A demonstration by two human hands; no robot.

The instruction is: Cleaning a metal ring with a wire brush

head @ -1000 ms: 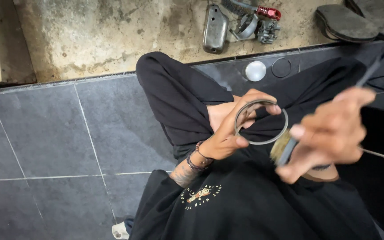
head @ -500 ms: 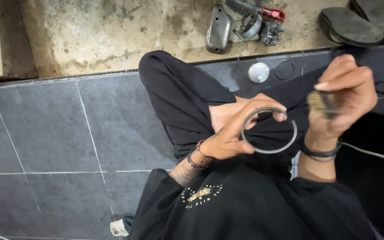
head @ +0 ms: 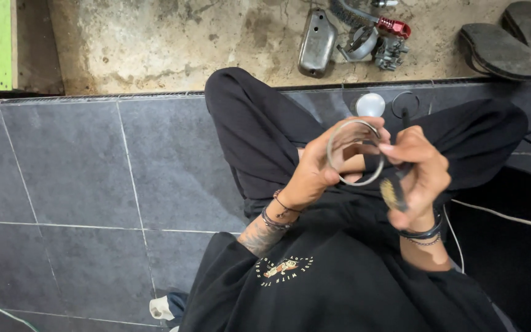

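My left hand (head: 321,169) holds a thin grey metal ring (head: 339,135) upright above my lap, pinched by the fingers at its lower left. My right hand (head: 419,172) grips a small brush (head: 392,192) with a dark handle and yellowish bristles that point down. The brush sits right beside the ring's right edge. I sit cross-legged in black trousers (head: 253,135) and a black top.
Grey floor tiles (head: 93,166) lie to the left. On the bare concrete beyond are a metal cover (head: 316,43), a clamp with a red part (head: 382,34) and two dark sandals (head: 502,49). A round white cap (head: 370,104) and a thin ring (head: 405,103) lie on the tiles.
My right hand has come down from the upper right and closed in on the ring, bringing the brush against its right side. The left hand has kept the ring nearly still.
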